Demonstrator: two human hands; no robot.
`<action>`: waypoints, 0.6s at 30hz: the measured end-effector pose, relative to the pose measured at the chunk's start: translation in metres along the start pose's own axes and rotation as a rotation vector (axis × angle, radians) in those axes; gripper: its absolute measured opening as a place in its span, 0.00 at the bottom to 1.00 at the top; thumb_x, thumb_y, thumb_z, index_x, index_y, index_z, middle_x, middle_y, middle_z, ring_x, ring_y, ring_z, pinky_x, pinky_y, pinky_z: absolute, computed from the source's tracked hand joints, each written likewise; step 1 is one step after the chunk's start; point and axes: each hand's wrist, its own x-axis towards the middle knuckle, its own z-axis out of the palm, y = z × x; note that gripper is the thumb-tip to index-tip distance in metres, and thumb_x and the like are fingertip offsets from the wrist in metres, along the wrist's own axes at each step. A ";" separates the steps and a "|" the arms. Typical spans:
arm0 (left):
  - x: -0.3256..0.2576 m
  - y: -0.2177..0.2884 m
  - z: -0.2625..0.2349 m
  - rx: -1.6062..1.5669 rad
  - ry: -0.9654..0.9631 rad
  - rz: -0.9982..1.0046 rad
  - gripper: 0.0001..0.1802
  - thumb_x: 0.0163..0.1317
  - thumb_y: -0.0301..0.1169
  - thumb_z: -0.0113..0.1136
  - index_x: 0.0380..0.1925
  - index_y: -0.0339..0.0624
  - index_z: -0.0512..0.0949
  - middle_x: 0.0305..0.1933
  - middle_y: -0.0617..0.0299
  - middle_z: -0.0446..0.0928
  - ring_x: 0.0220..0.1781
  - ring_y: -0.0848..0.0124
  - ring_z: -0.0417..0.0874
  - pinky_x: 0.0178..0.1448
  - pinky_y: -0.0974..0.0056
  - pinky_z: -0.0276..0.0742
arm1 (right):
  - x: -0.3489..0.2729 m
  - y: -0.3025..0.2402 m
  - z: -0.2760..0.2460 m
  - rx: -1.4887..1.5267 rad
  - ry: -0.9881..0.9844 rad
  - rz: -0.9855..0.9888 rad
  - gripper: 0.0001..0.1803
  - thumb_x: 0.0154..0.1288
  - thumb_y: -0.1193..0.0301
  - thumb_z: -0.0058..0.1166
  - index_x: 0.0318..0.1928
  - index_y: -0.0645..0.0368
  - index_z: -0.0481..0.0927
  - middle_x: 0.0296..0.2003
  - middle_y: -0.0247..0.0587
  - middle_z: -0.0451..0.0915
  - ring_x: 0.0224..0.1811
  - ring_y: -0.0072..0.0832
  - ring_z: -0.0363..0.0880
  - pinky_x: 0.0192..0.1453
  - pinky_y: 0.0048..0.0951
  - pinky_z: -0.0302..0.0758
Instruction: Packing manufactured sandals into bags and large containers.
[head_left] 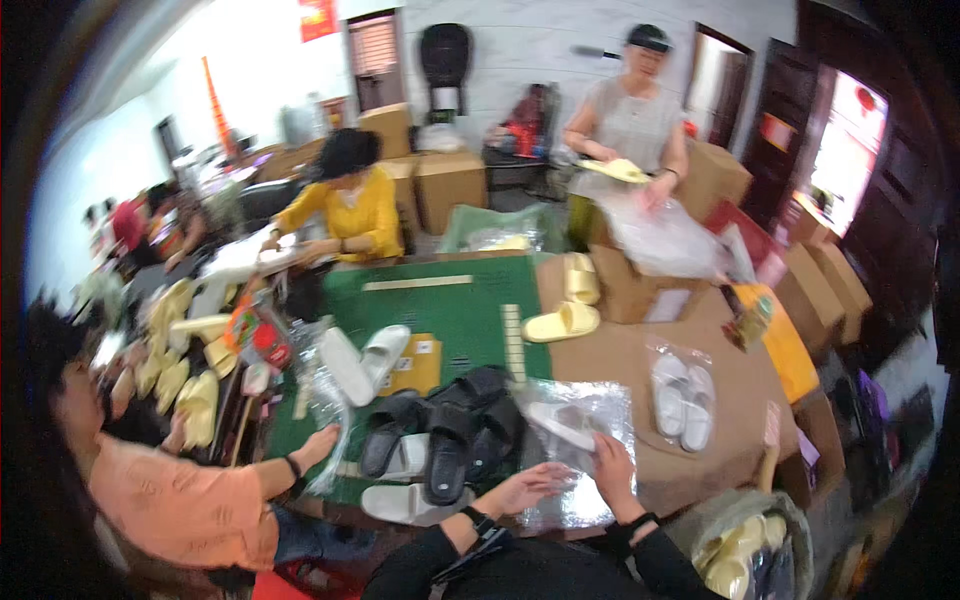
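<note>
A pale slipper [563, 426] is hanging at the centre of a crowded tabletop [740, 395], above a shiny sheet of clear plastic packaging [612, 400], as the worker's right hand [612, 468] is pinching it near one end. The left hand [530, 487] is hovering just beside, its fingers loosely extended; whether they are catching any thin film, one cannot tell.

With the hold apparently resting on one end alone, the slipper is risking a twist or a drop, and the left hand is offering it no clear support. The slick plastic is presenting another hazard: lying loose, it could be sliding away or creasing under a careless push, and a sole dragging across it could be snagging or tearing it.

Close by on the left, a heap of black slippers [445, 455] is crowding the work, one sole leaning over another; a knock from a wrist could be toppling it. Pale slippers [400, 503] are lying partly beneath that heap, inviting a mismatched pair if one is being picked up in haste.

On the other side, bagged white slippers [697, 410] are lying well apart, out of the likeliest path of a stray elbow.
</note>
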 end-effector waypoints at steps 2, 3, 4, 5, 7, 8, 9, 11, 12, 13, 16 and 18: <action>-0.004 -0.011 -0.030 0.482 0.121 -0.118 0.22 0.64 0.30 0.43 0.57 0.33 0.62 0.63 0.54 0.60 0.64 0.62 0.62 0.66 0.62 0.57 | 0.017 -0.016 -0.008 0.087 0.019 -0.024 0.22 0.49 0.77 0.53 0.49 0.57 0.72 0.43 0.44 0.74 0.42 0.43 0.74 0.45 0.38 0.72; -0.007 -0.021 -0.051 0.788 0.185 -0.174 0.22 0.63 0.32 0.44 0.56 0.32 0.63 0.65 0.53 0.58 0.64 0.60 0.61 0.66 0.62 0.56 | 0.024 -0.027 -0.016 0.073 -0.006 -0.012 0.23 0.49 0.76 0.54 0.50 0.55 0.72 0.43 0.42 0.74 0.43 0.42 0.74 0.46 0.36 0.72; -0.010 -0.036 -0.079 1.189 0.155 -0.198 0.24 0.62 0.34 0.45 0.57 0.38 0.64 0.66 0.51 0.55 0.66 0.58 0.59 0.67 0.58 0.54 | 0.031 -0.032 -0.017 0.174 0.041 -0.033 0.24 0.49 0.77 0.54 0.51 0.53 0.72 0.43 0.41 0.74 0.44 0.40 0.73 0.46 0.34 0.72; -0.015 -0.049 -0.101 1.585 0.119 -0.202 0.25 0.60 0.36 0.47 0.58 0.43 0.64 0.67 0.50 0.53 0.67 0.55 0.56 0.67 0.55 0.52 | 0.037 -0.042 -0.022 0.207 0.026 0.019 0.25 0.50 0.76 0.53 0.52 0.50 0.71 0.44 0.40 0.74 0.44 0.39 0.74 0.46 0.34 0.73; -0.010 -0.064 -0.097 1.828 0.052 -0.255 0.26 0.59 0.38 0.49 0.59 0.51 0.64 0.68 0.50 0.49 0.68 0.51 0.51 0.68 0.50 0.49 | 0.041 -0.044 -0.048 0.196 -0.008 0.115 0.22 0.53 0.75 0.52 0.51 0.47 0.74 0.43 0.39 0.75 0.44 0.38 0.74 0.44 0.33 0.73; -0.011 -0.069 -0.095 2.067 0.060 -0.281 0.27 0.57 0.40 0.50 0.59 0.59 0.65 0.69 0.49 0.46 0.69 0.48 0.47 0.68 0.46 0.47 | 0.042 -0.034 -0.055 0.176 0.003 0.144 0.22 0.53 0.75 0.52 0.51 0.47 0.74 0.43 0.39 0.75 0.44 0.38 0.74 0.44 0.33 0.73; -0.011 -0.074 -0.092 2.070 0.022 -0.280 0.27 0.57 0.40 0.50 0.59 0.59 0.65 0.69 0.49 0.46 0.69 0.48 0.47 0.68 0.46 0.47 | 0.044 -0.023 -0.062 0.189 0.013 0.171 0.21 0.53 0.78 0.50 0.49 0.48 0.75 0.43 0.41 0.76 0.43 0.39 0.75 0.44 0.33 0.73; -0.016 -0.084 -0.091 2.160 0.086 -0.318 0.27 0.55 0.41 0.51 0.58 0.71 0.65 0.70 0.50 0.44 0.69 0.43 0.42 0.66 0.40 0.44 | 0.049 -0.001 -0.067 0.198 0.019 0.204 0.21 0.53 0.81 0.47 0.48 0.50 0.77 0.42 0.44 0.77 0.41 0.39 0.76 0.44 0.32 0.73; -0.020 -0.086 -0.090 2.147 0.068 -0.297 0.27 0.55 0.41 0.52 0.58 0.71 0.65 0.70 0.50 0.42 0.69 0.42 0.41 0.67 0.40 0.43 | 0.052 0.012 -0.067 0.283 0.089 0.352 0.16 0.55 0.76 0.49 0.45 0.52 0.78 0.36 0.46 0.78 0.38 0.41 0.77 0.41 0.35 0.73; -0.023 -0.087 -0.093 2.142 0.065 -0.300 0.27 0.55 0.41 0.52 0.58 0.71 0.65 0.70 0.50 0.42 0.69 0.42 0.41 0.67 0.40 0.43 | 0.058 0.021 -0.069 0.368 0.159 0.494 0.11 0.57 0.71 0.50 0.41 0.54 0.80 0.31 0.48 0.78 0.34 0.44 0.77 0.37 0.37 0.72; -0.027 -0.092 -0.100 2.190 0.083 -0.201 0.28 0.54 0.40 0.53 0.58 0.70 0.66 0.69 0.45 0.45 0.68 0.39 0.44 0.64 0.39 0.50 | 0.080 0.048 -0.082 0.193 0.170 0.485 0.10 0.58 0.68 0.50 0.39 0.56 0.79 0.28 0.52 0.77 0.30 0.46 0.76 0.32 0.39 0.71; -0.029 -0.091 -0.101 2.181 0.076 -0.178 0.28 0.54 0.39 0.53 0.58 0.70 0.66 0.69 0.45 0.45 0.68 0.39 0.44 0.64 0.39 0.50 | 0.096 0.061 -0.096 0.093 0.220 0.468 0.09 0.58 0.70 0.50 0.38 0.57 0.79 0.28 0.50 0.78 0.31 0.45 0.77 0.33 0.36 0.72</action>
